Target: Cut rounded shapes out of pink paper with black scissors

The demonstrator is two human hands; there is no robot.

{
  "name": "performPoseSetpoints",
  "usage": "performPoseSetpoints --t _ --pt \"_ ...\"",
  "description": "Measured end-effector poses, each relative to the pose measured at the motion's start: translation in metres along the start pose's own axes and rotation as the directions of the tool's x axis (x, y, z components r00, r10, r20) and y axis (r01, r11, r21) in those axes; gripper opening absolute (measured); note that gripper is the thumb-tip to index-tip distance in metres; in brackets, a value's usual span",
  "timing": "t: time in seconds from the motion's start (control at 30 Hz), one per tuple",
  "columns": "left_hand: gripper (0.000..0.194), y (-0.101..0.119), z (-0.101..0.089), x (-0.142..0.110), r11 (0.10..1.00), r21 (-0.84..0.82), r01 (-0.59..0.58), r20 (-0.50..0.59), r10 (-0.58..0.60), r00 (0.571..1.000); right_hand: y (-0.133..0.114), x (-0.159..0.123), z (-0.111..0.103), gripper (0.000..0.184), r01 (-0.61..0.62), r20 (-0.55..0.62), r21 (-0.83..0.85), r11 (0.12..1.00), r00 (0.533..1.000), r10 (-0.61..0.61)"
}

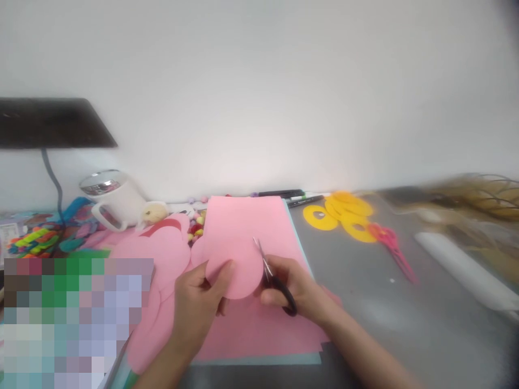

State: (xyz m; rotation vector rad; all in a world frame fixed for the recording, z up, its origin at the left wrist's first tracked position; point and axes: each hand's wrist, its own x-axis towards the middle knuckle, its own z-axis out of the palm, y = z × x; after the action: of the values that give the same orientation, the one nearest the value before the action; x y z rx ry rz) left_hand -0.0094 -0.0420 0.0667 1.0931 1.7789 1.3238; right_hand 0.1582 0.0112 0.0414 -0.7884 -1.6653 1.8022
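My left hand (198,297) pinches a round piece of pink paper (243,270), thumb on top and fingers beneath. In my right hand (292,286) is a pair of scissors with black handles (284,292), its metal blades reaching up and left over the right edge of the round piece. Below both hands lies a stack of pink paper sheets (259,335), with light blue paper (300,358) showing along its edges. More cut pink paper shapes (162,259) lie overlapping to the left of my left hand.
Yellow paper rings (320,217) and pink scissors (393,248) lie on the grey table at right. A white roll (466,270) is farther right. At left stand a white mug with a shiny lid (119,200) and a dark lamp head (52,123). Black pens (304,201) lie by the wall.
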Motion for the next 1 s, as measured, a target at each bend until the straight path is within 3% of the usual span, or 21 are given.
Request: performPoseSetpoints --t 0.3,0.5,0.7,1.0 --pt "0.044 -0.002 -0.001 0.002 1.0 -0.005 0.019 0.014 -0.019 1.0 -0.003 0.0 0.0 0.048 -0.03 -0.018 -0.064 0.997 0.999 0.029" --pt "0.046 -0.01 -0.005 0.007 1.0 0.025 0.005 0.097 -0.007 0.995 -0.006 -0.001 0.001 0.048 -0.059 -0.027 -0.046 0.997 0.998 0.058" --pt "0.043 -0.004 -0.002 0.003 0.999 -0.036 0.022 0.011 -0.022 1.0 -0.007 -0.001 0.004 0.05 -0.088 -0.036 0.009 0.996 0.995 0.088" --pt "0.042 -0.006 -0.004 0.006 1.0 -0.002 0.008 0.023 -0.008 1.0 -0.005 -0.002 0.005 0.044 -0.1 -0.045 0.004 0.995 0.994 0.1"
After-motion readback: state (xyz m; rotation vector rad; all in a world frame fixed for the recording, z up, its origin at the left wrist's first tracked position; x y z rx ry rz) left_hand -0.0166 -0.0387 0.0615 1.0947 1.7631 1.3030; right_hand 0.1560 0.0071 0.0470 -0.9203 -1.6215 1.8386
